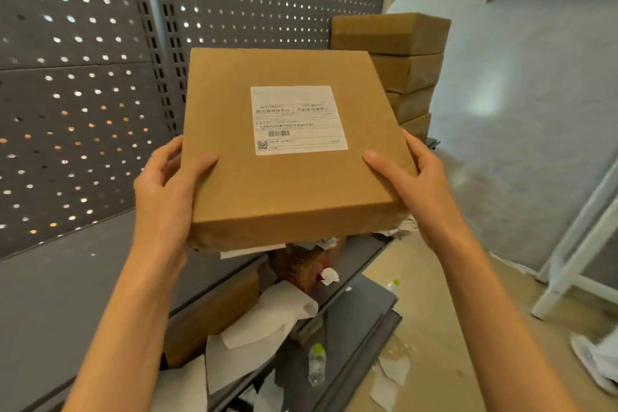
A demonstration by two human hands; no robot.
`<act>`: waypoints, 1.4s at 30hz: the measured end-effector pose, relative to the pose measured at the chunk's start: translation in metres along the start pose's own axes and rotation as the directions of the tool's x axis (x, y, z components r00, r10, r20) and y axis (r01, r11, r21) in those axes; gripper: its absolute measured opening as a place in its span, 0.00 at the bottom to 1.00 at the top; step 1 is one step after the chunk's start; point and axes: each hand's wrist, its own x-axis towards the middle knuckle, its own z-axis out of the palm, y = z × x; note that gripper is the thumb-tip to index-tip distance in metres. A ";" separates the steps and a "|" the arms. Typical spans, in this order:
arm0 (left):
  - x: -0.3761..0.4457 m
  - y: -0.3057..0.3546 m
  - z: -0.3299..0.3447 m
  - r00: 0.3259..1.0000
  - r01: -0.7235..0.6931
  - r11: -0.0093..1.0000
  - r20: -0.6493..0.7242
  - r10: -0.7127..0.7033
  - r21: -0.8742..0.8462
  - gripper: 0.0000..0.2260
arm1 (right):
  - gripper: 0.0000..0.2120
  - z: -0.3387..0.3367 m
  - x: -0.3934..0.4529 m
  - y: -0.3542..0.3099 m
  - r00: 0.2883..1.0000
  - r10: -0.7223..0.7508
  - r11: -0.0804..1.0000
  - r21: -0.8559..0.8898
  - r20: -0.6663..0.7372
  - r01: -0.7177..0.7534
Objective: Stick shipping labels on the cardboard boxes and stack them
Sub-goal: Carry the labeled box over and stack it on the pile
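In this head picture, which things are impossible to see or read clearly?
- Shipping label on the held cardboard box: head view, small print too small and blurred to read.
- Fingers of the left hand and right hand: mostly hidden behind the box's sides.
- Stack of boxes: its base is hidden by the held box.
- White shoe: cut off by the right edge.

Box (287, 177): matt brown cardboard, smooth top, front edge a bit rough. Label (298, 120): white paper, slight sheen. Stacked boxes (398, 57): same matt cardboard. Back panel (83, 84): grey perforated metal, matt. Shelf (50, 294): grey matt metal. Bottle (316, 363): clear plastic. Loose sheets (264, 324): white paper, creased.
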 end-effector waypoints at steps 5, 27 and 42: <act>-0.002 -0.006 0.057 0.995 0.027 0.999 0.095 -0.025 -0.017 0.20 | 0.30 -0.052 0.011 0.011 0.998 0.003 1.000 -0.017 -0.063 -0.004; -0.037 -0.023 0.315 0.988 -0.010 0.998 0.155 0.020 -0.064 0.20 | 0.24 -0.273 0.123 0.080 0.992 -0.057 0.998 -0.023 -0.109 0.054; 0.000 -0.045 0.426 0.991 -0.095 0.994 0.088 0.099 -0.046 0.18 | 0.30 -0.326 0.234 0.136 0.995 -0.096 0.993 0.065 -0.036 0.098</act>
